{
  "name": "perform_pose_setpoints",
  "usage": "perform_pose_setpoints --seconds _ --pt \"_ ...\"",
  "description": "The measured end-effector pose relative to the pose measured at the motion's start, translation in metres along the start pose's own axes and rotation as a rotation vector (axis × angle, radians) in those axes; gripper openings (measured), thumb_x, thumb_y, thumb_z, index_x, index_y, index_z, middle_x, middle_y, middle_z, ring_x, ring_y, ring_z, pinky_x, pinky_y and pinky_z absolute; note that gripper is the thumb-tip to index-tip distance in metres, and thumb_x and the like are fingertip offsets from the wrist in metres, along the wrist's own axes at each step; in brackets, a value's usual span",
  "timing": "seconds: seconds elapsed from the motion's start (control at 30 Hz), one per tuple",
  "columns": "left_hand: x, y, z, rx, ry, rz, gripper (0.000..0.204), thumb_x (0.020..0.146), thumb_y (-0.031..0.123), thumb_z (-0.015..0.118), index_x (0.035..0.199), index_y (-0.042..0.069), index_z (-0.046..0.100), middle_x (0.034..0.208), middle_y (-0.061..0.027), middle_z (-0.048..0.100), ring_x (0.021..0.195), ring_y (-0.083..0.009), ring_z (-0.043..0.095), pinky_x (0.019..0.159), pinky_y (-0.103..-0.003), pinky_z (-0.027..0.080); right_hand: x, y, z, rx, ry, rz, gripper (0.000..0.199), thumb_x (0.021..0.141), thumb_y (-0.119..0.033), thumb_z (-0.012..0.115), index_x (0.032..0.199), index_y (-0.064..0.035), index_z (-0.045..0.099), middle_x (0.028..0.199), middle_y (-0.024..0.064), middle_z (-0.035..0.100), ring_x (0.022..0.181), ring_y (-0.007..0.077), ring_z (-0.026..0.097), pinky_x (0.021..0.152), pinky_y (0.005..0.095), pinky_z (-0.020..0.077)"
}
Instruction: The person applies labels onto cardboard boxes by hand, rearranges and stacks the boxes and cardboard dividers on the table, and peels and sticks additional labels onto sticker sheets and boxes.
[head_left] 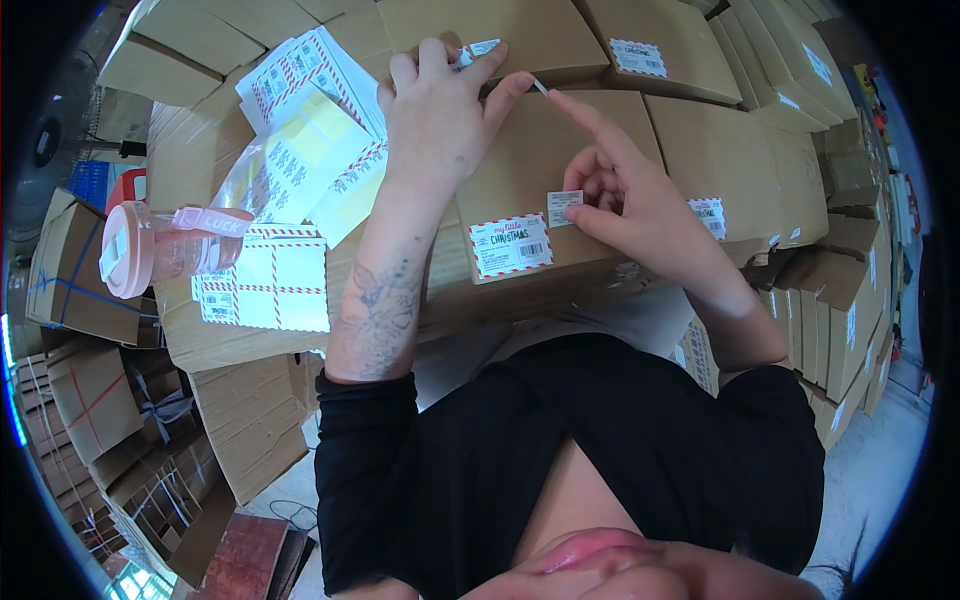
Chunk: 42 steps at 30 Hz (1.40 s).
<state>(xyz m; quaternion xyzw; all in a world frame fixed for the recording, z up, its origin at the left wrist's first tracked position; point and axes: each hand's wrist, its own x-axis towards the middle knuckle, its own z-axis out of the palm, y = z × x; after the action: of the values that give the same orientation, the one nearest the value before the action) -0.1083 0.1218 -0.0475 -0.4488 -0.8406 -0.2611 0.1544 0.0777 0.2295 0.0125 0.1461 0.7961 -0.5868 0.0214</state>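
My left hand (435,115) lies over the far middle cardboard box (550,35), fingers apart. Its index fingertip touches a small white label (484,47) there, partly covered by the fingers. My right hand (630,195) is above the near box (535,150), its thumb and curled fingers pinching a small white printed sticker (565,208). The right index finger stretches toward my left thumb, and a thin white strip (541,87) shows between the two tips. Beside the held sticker, a red-and-white-bordered label (511,246) is on the near box's front edge.
Striped label sheets (275,285) and a loose pile of papers (310,85) lie to the left. A pink-lidded clear cup (170,248) is by the table's left edge. More labelled boxes (735,165) continue rightward, with stacked cartons (845,310) beyond. Tied flattened cardboard (95,395) stands lower left.
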Motion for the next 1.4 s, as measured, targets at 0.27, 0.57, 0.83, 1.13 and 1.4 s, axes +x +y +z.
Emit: perform_pose_setpoints --seconds 0.27,0.57,0.83,1.13,1.4 --pt "0.0 -0.002 0.005 -0.015 0.005 -0.003 0.044 0.09 0.055 0.059 0.117 0.023 0.072 0.112 -0.0092 0.056 0.101 -0.0328 0.049 0.086 -0.047 0.044 0.002 0.0 -0.004 0.039 -0.026 0.031 0.084 0.084 0.003 0.059 0.156 -0.021 0.024 0.094 0.001 0.054 0.076 0.0038 0.045 0.066 0.0167 0.0387" --pt "0.0 -0.002 0.006 -0.031 0.015 0.003 0.043 0.09 0.054 0.059 0.117 0.024 0.072 0.111 -0.0087 0.056 0.1 -0.0324 0.049 0.085 -0.047 0.044 -0.001 0.003 0.003 -0.003 0.033 0.005 0.083 0.084 0.003 0.058 0.156 -0.0184 0.024 0.095 0.0007 0.052 0.076 0.0034 0.045 0.065 0.0169 0.0376" --pt "0.0 -0.003 0.004 -0.029 0.015 -0.002 0.043 0.09 0.054 0.059 0.118 0.023 0.072 0.112 -0.0094 0.055 0.1 -0.0326 0.048 0.086 -0.047 0.044 -0.004 -0.001 0.009 -0.039 0.059 0.0 0.081 0.083 0.003 0.057 0.155 -0.0172 0.025 0.093 0.0012 0.052 0.073 0.0036 0.046 0.063 0.0178 0.0384" --pt "-0.001 -0.003 0.007 -0.054 0.011 0.0 0.044 0.091 0.054 0.059 0.119 0.023 0.071 0.113 -0.0095 0.056 0.101 -0.0333 0.048 0.088 -0.047 0.044 -0.014 0.012 0.025 -0.685 0.228 -0.343 0.087 0.08 0.006 0.066 0.154 -0.0128 0.026 0.093 0.0075 0.056 0.079 0.022 0.058 0.075 0.0353 0.0486" --pt "0.0 -0.004 0.008 -0.057 0.005 0.007 0.042 0.091 0.051 0.06 0.12 0.023 0.07 0.114 -0.011 0.056 0.102 -0.0335 0.048 0.089 -0.046 0.043 -0.012 0.016 -0.009 -0.567 0.414 -0.391 0.084 0.083 0.004 0.064 0.155 -0.0097 0.023 0.096 0.0022 0.058 0.092 0.0164 0.056 0.083 0.0308 0.043"
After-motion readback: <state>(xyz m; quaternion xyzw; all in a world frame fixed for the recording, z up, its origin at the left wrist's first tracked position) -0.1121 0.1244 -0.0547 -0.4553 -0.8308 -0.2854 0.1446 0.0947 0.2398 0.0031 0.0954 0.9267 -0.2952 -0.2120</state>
